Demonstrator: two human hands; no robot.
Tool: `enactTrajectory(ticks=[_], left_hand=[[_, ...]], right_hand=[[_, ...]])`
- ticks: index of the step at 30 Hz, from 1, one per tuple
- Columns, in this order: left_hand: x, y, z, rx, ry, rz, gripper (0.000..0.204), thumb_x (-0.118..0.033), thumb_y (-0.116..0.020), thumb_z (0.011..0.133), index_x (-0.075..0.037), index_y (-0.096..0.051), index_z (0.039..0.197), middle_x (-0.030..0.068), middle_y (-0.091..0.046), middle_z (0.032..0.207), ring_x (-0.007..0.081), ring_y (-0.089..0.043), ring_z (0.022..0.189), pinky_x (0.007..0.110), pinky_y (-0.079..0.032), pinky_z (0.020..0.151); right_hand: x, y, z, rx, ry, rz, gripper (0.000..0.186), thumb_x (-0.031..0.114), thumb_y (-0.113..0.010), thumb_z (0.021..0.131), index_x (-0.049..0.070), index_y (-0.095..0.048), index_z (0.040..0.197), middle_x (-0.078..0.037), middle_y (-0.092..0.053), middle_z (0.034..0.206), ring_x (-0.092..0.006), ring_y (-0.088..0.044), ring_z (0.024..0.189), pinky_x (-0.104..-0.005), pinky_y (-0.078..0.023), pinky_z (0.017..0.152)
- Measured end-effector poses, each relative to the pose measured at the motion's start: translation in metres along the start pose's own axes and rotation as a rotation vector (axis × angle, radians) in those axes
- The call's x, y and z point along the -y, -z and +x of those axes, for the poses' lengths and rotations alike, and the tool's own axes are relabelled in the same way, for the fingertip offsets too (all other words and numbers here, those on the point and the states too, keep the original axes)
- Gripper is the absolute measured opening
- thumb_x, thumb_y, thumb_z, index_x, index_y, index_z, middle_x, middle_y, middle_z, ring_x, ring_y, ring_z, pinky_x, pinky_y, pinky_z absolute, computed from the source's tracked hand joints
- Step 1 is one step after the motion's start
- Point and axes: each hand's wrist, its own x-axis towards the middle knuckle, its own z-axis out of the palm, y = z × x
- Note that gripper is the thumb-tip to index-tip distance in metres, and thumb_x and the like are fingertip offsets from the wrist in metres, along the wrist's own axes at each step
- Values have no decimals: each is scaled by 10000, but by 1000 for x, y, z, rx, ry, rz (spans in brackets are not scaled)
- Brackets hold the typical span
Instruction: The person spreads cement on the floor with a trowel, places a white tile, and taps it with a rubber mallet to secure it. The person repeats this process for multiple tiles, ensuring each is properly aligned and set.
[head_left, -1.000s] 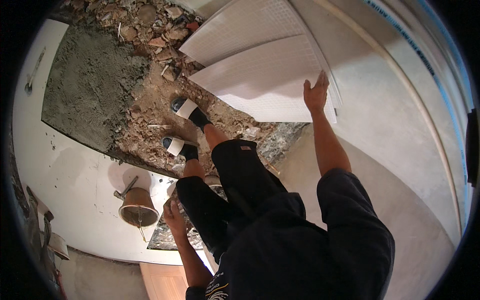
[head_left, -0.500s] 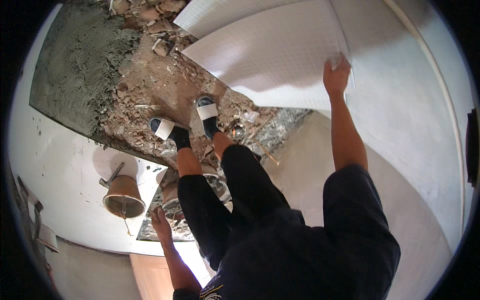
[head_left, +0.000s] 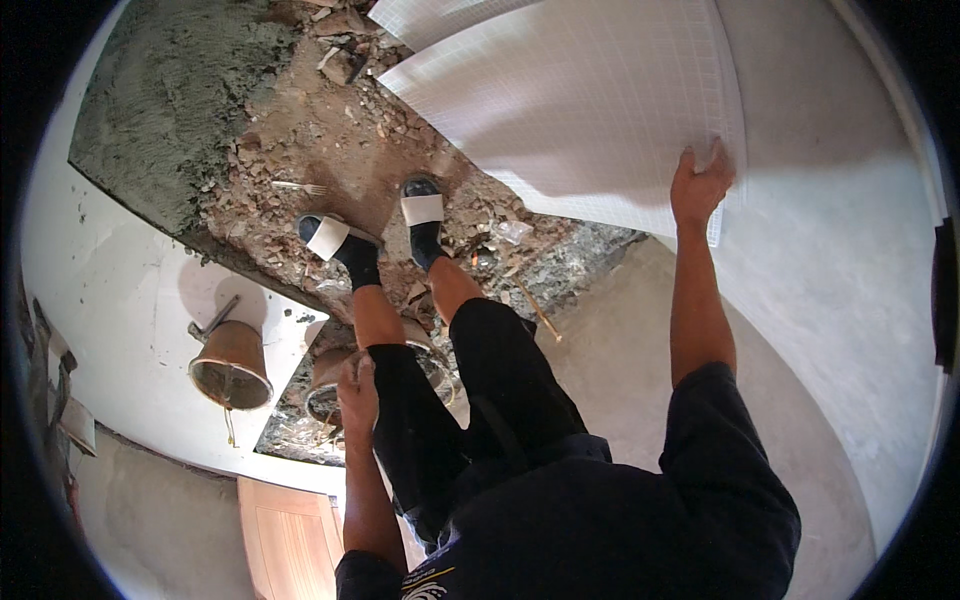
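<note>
White gridded tile [head_left: 580, 110] fills the upper middle of the frame, leaning up off the rubble bed [head_left: 330, 150], and my right hand [head_left: 700, 185] at upper right has its fingers curled over the tile's lower right edge, thumb pressed against the face. My left hand [head_left: 357, 392], lower left of centre, hangs beside my thigh near a metal bucket [head_left: 330, 385]; whether it grips anything I cannot tell. To do this well, I judge the big slab wants a second hand on the opposite edge, since one corner grip lets it twist. Both sandalled feet [head_left: 380, 225] stand on loose debris at centre, so I'd keep weight steady and watch the second bucket [head_left: 230, 362] at left.
</note>
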Motion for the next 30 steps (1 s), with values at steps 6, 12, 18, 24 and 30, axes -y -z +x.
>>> enactTrajectory(ticks=[6,12,18,24,30], left_hand=[[5,0,5,-38,-55,84,412,-306,-503,968,81,-578,1087,237,-652,985,323,-638,929,406,-473,813],[29,-3,19,-94,-173,57,337,-266,-491,971,56,-573,1027,210,-633,939,297,-613,881,401,-460,798],[21,-5,42,-52,-167,63,323,-253,-479,979,49,-574,1041,183,-618,934,272,-606,871,377,-460,809],[-33,-23,70,-61,-315,89,297,-227,-490,978,33,-586,1083,180,-628,951,276,-600,896,372,-458,820],[-79,-52,79,-42,-474,162,296,-255,-538,951,0,-608,1086,228,-631,983,376,-618,919,416,-469,834]], right_hand=[[-43,-7,-14,-49,22,140,552,249,-581,876,-32,-441,1329,-285,-476,1304,-458,-408,1237,-529,-310,1062],[-45,-17,-45,70,1,126,550,240,-599,867,-43,-444,1313,-282,-465,1308,-444,-412,1234,-511,-319,1063],[-77,-4,-44,-16,-212,48,549,242,-617,854,-49,-451,1291,-267,-483,1270,-437,-428,1213,-507,-332,1045],[-120,-17,-62,3,-376,131,575,286,-631,855,-51,-454,1286,-263,-482,1260,-419,-436,1211,-509,-353,1024],[-158,-27,-60,44,-258,-131,630,399,-709,807,-2,-530,1258,-197,-561,1227,-389,-481,1180,-487,-386,1002]])
